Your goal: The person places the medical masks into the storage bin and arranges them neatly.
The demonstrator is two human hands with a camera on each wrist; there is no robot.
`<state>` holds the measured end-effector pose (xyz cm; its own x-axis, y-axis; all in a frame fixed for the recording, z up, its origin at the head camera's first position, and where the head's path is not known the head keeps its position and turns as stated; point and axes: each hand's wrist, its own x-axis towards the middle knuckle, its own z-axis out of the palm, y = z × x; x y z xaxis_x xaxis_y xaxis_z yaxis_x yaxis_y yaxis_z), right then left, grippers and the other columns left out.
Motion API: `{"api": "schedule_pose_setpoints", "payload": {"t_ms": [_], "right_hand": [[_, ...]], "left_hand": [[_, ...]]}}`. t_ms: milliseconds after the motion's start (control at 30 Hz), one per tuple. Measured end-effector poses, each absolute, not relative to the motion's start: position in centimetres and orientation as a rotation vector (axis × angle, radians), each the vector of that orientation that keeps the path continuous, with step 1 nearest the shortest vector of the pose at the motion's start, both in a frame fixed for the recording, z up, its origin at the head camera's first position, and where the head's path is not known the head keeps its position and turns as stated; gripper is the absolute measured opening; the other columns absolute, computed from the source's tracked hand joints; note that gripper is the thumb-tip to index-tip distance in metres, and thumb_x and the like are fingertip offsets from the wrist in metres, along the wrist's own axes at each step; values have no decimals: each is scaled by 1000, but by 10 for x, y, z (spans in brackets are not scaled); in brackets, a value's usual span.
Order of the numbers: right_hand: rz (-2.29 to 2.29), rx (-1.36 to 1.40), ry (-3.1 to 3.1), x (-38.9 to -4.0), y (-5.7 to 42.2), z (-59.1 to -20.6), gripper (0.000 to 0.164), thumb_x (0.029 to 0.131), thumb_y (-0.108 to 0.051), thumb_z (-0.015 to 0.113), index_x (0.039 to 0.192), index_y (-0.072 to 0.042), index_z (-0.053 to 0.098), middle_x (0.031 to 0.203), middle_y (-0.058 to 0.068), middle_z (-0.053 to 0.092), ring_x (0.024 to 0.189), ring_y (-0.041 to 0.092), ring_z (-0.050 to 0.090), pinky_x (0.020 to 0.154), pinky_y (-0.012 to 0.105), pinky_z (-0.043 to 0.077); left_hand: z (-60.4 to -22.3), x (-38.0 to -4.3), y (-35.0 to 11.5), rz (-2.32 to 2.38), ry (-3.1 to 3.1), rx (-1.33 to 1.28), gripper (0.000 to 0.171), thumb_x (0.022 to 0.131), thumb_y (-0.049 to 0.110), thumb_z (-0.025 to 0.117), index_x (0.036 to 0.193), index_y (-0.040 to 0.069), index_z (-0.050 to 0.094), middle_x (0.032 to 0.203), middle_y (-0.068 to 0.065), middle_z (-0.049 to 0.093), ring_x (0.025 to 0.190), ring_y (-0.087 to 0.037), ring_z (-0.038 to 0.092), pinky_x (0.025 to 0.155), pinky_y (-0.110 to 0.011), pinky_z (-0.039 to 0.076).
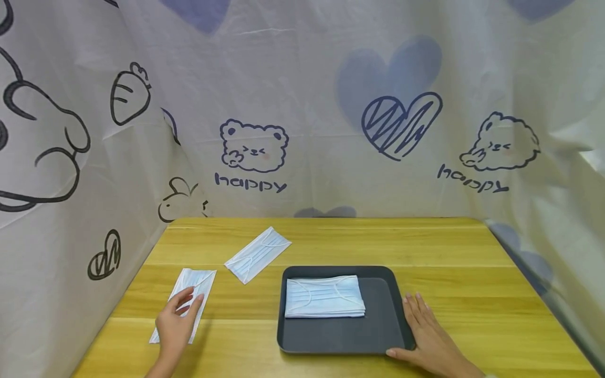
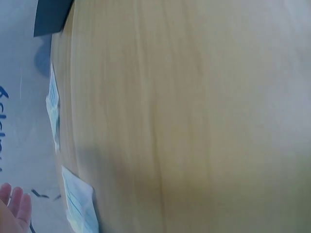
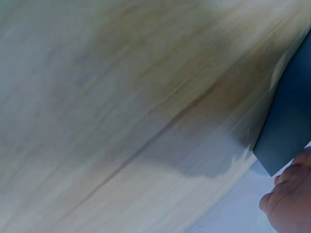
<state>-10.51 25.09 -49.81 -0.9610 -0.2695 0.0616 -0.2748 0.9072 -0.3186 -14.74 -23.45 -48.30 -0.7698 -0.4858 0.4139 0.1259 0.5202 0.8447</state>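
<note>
My left hand hovers over a pale blue face mask at the table's left, thumb and fingers apart with nothing between them. The left wrist view shows that hand beside the near mask. My right hand lies against the right front corner of a dark grey tray, its fingers extended along the side and the thumb at the front edge. Inside the tray, a stack of face masks sits toward the back left. In the right wrist view, the fingers are by the tray's wall.
Another face mask lies slanted on the wooden table, behind and left of the tray. A white curtain with printed drawings hangs behind the table and along both sides.
</note>
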Motion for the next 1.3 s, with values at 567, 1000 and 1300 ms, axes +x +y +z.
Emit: {"api": "schedule_pose_setpoints", "payload": {"t_ms": [567,1000,1300], "right_hand": [[511,430,-3044,-105,250,-499,110,73,-66,61,146,3,18,151,27,20,140,9,-20,100,5,-23],[554,411,-3074,-105,250,-497,110,73,-66,61,147,2,16,151,26,18,136,1,-26,99,5,-24],[552,409,-3069,-105,250,-497,110,72,-67,61,145,5,21,152,26,18,138,5,-23,99,4,-23]], "left_hand": [[-493,-130,-274,-1207,-2060,597,33,80,12,71,104,-10,65,87,-6,72,69,28,43,60,5,37],[-497,-117,-298,-1188,-2196,829,38,83,17,68,108,-10,62,73,16,66,57,30,34,57,4,31],[-505,-118,-308,-1139,-2383,1046,40,82,16,65,110,-12,60,109,-32,60,55,5,43,57,-14,34]]}}
